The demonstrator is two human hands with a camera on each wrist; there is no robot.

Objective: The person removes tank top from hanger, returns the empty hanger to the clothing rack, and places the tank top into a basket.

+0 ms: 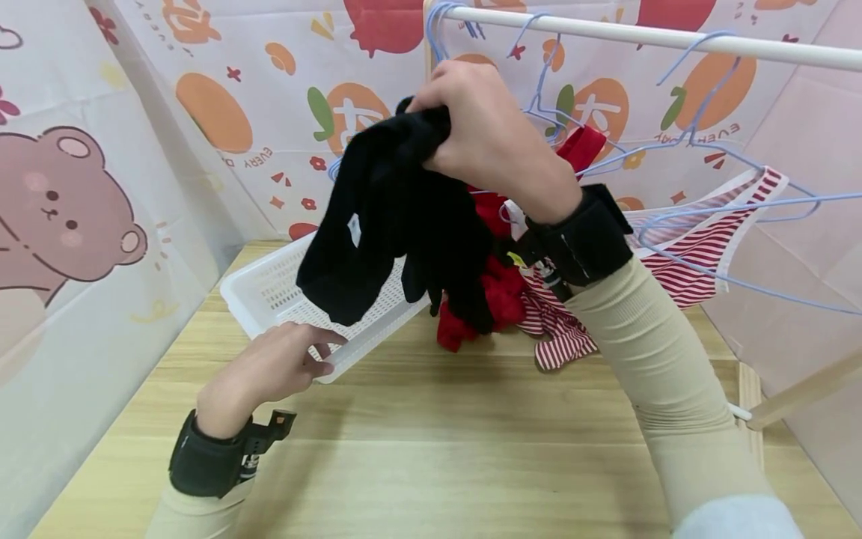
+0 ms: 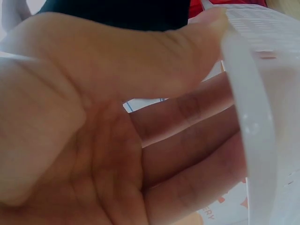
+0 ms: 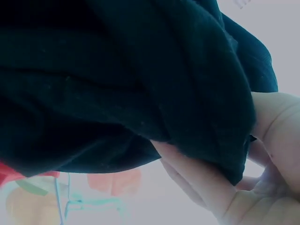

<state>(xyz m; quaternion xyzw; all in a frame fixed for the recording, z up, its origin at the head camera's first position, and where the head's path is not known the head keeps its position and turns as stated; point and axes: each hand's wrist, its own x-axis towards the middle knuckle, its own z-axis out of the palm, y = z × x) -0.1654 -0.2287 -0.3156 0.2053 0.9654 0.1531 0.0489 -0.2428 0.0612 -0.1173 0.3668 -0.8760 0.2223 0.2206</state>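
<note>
A black garment (image 1: 397, 202) hangs from my right hand (image 1: 471, 112), which grips its top edge above the table. In the right wrist view the dark cloth (image 3: 187, 84) is folded between the thumb and fingers. My left hand (image 1: 276, 363) pinches the near rim of a white plastic basket (image 1: 370, 348). The left wrist view has the thumb (image 2: 187, 56) on the basket's rim (image 2: 255, 126), with the other fingers reaching behind it. Part of the basket is hidden behind the black garment.
Red clothing (image 1: 501, 299) and a red-and-white striped garment (image 1: 566, 344) lie bunched beside the basket, under the rack. Blue hangers (image 1: 694, 138) hang from the white rail (image 1: 646, 36); striped fabric (image 1: 707, 262) hangs at the right. The wooden table (image 1: 431, 457) spreads in front.
</note>
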